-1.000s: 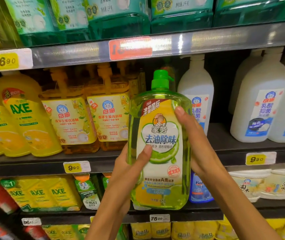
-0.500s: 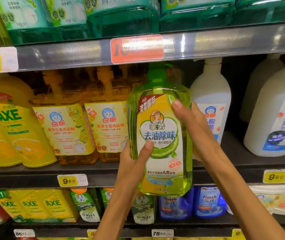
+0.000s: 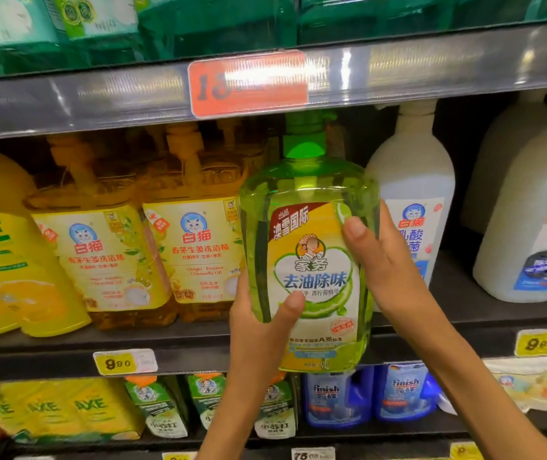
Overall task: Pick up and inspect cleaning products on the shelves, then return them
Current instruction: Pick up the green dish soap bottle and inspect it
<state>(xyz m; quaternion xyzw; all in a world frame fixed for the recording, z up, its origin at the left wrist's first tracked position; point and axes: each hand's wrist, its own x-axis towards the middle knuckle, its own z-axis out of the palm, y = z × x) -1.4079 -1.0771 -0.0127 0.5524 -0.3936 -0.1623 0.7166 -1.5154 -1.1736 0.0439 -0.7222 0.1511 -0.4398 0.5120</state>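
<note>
Between both hands: green dish soap bottle (image 3: 312, 260), upright, left hand (image 3: 259, 327) wrapped low with thumb on label, right hand (image 3: 381, 263) clamped on upper side. Held up by middle shelf (image 3: 166, 356), just beside yellow pump bottles (image 3: 152, 257) and white jugs (image 3: 411, 227).

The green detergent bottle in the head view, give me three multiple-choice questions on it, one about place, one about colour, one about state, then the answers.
1. Where is the green bottle?
A. between amber bottles and a white bottle
B. on the top shelf
C. lying on the floor

2. What colour is its pump cap?
A. red
B. green
C. white

3. How is it held?
A. by neither hand
B. by one hand
C. by both hands

Answers: 1 A, it is in front of the middle shelf with the amber bottles to its left and the white bottle to its right. 2 B, the cap is green. 3 C, the left hand and right hand grip its sides.
</note>
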